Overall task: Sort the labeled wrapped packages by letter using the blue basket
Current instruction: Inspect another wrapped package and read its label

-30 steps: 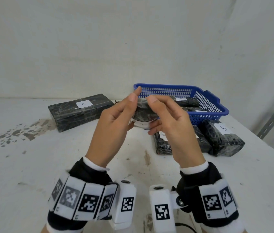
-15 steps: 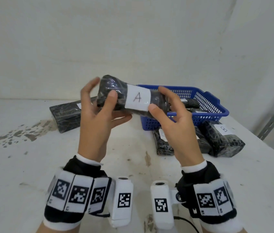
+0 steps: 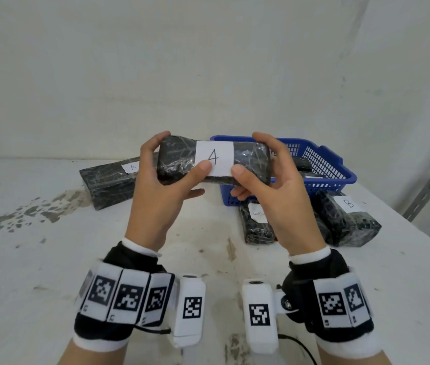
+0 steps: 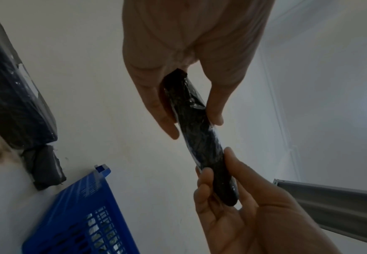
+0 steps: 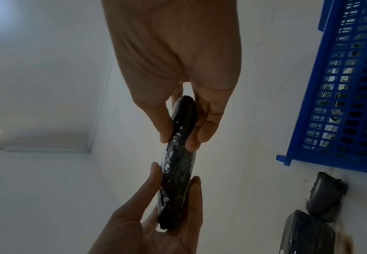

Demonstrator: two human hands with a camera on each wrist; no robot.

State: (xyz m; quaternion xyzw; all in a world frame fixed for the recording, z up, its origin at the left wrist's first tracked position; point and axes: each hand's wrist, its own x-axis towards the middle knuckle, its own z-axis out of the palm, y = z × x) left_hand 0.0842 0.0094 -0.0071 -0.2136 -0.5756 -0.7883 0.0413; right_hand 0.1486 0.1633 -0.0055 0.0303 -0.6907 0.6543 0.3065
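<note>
Both hands hold one black wrapped package [image 3: 213, 162] up in the air over the table [image 3: 37, 259], in front of the basket [image 3: 337, 169]. Left hand [image 3: 161, 191] pinches its left end, right hand [image 3: 282, 196] its right end, thumbs on the front near the white label [image 3: 214, 158], fingers behind. Label faces the camera and reads A. Step in hand: reading the letter. An A package [image 3: 108, 180] lies at left; a B package [image 3: 345, 217] and another package [image 3: 256, 219], letter unclear, sit at right by the basket, which holds more. Next move likely: carry it left and set it by the A package, one hand letting go.
</note>
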